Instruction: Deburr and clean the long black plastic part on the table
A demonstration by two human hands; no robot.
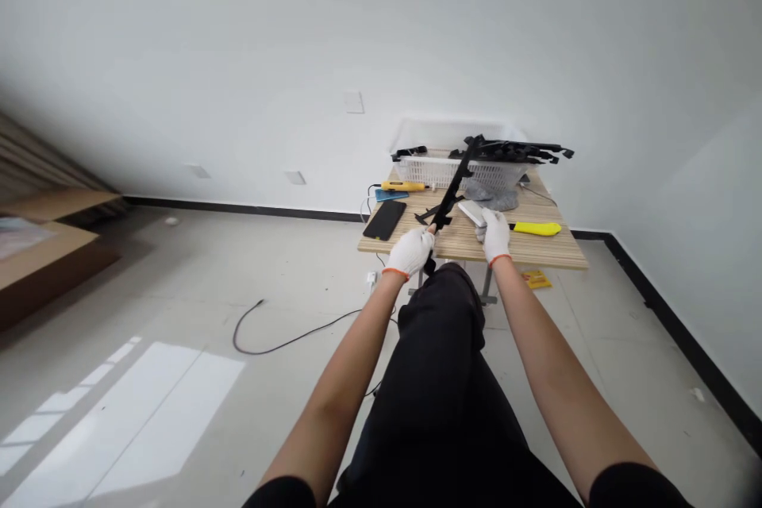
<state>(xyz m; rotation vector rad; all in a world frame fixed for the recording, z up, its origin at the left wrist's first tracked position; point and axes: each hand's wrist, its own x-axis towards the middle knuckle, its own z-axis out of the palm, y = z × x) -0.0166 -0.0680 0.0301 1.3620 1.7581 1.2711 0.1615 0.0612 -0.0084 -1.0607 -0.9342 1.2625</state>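
My left fingers [426, 241] clamped round lower part of black strip [456, 184]; its upper end overlaps basket [424, 171] in my view, contact unclear. My right fingers [481, 233] clamped on white slab [471, 212], in front of basket. More strips [524, 151] in basket, ends jutting past its right rim. On tabletop [548, 252]: caliper [426, 215] in front of basket, phone [386, 221] front-left, yellow handle [536, 228] front-right.

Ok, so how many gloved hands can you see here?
2: the left hand, gripping a long black strip, and the right hand, holding a flat white object over the table.
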